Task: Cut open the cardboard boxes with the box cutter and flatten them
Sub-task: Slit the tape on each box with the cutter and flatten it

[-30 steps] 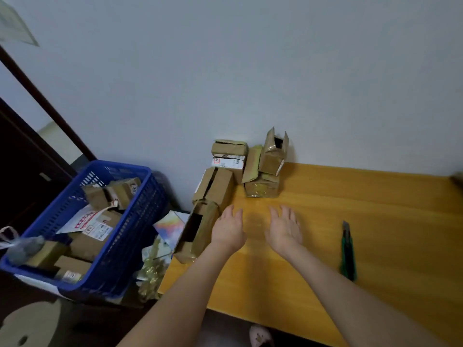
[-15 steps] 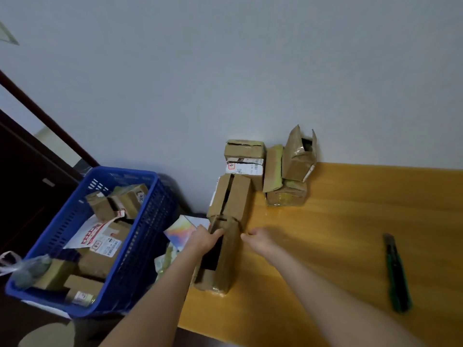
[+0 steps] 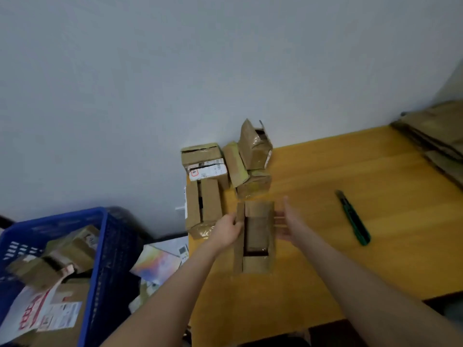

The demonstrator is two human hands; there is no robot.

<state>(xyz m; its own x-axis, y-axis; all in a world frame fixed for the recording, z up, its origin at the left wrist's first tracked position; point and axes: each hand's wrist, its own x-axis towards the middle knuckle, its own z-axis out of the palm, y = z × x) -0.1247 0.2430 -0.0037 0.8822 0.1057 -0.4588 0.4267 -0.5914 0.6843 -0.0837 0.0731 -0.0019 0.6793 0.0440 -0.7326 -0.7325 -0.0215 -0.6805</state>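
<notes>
Head view: left hand [image 3: 226, 230] grips open box [image 3: 256, 236], right hand [image 3: 288, 222] flat against it; label [image 3: 208, 170] print unreadable.

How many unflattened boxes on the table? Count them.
5: held box in left hand, long box at table edge, labelled box by the wall, top box on bottom box beside it. More may hide.
</notes>
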